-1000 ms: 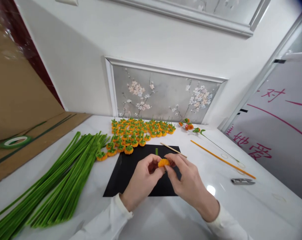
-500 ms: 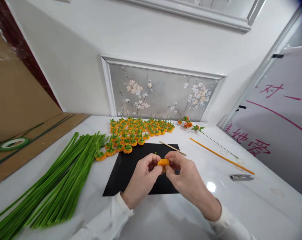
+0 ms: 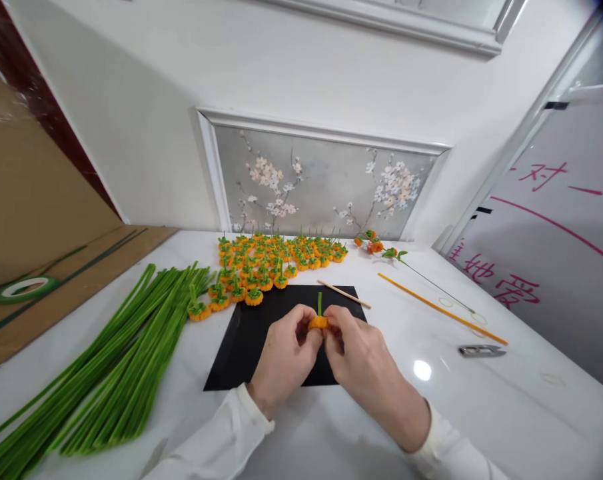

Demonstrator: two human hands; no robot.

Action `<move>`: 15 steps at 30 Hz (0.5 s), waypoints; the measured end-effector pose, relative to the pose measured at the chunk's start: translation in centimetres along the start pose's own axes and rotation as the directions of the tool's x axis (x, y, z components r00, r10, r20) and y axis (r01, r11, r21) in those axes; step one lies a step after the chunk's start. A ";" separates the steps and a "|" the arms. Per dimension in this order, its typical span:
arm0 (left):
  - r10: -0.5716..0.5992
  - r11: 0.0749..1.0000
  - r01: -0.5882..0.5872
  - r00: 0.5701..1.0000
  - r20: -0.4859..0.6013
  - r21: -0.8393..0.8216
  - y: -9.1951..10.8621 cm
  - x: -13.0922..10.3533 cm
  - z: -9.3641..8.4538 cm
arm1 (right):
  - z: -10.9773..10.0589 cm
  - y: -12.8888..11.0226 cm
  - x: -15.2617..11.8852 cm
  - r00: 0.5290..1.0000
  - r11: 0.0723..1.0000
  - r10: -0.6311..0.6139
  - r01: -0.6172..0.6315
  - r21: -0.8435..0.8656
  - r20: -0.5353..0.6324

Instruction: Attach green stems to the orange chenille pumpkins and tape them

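Between my two hands is an orange pipe-cleaner flower point(image 3: 318, 323) with a short green stem pointing up. My left hand point(image 3: 286, 353) pinches its left side between thumb and fingers. My right hand point(image 3: 358, 350) grips the right side the same way. Both hands are over a black mat point(image 3: 246, 347) on the white table. Beyond them stand many finished-looking orange flowers with green tops point(image 3: 264, 267), grouped in rows. A thin wooden stick point(image 3: 345, 294) lies across the mat's far right corner.
Green pipe cleaners point(image 3: 126, 360) lie in a bundle at left. Green tape point(image 3: 28, 288) rests on cardboard. On the right are an orange pipe cleaner point(image 3: 441, 308), small thread snips point(image 3: 481, 351) and a long-stemmed flower piece point(image 3: 391, 253). A wall point(image 3: 151, 133) rises behind.
The flower has turned in my fingers and moved slightly left, so its green stem now stands upright in view. Both hands still hold it.
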State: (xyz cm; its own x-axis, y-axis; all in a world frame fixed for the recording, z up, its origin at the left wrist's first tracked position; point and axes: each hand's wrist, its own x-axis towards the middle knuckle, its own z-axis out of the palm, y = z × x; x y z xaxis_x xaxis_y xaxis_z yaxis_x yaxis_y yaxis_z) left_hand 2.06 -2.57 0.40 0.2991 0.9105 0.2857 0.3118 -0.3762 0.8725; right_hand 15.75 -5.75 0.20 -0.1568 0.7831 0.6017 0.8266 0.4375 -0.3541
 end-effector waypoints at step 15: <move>-0.342 0.458 0.488 0.868 0.359 -0.743 0.9 0.8 -1.4 | -0.4 0.9 0.6 0.993 0.900 0.119 -0.107 0.423 -0.001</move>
State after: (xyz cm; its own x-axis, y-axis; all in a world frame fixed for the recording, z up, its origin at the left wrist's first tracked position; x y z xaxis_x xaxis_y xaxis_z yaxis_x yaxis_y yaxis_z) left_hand 1.34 -1.92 1.92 0.4772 0.8574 -0.1928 -0.3818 0.3999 0.8333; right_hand 16.61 -5.08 0.58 -0.0567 0.8290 0.5563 0.5323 0.4965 -0.6856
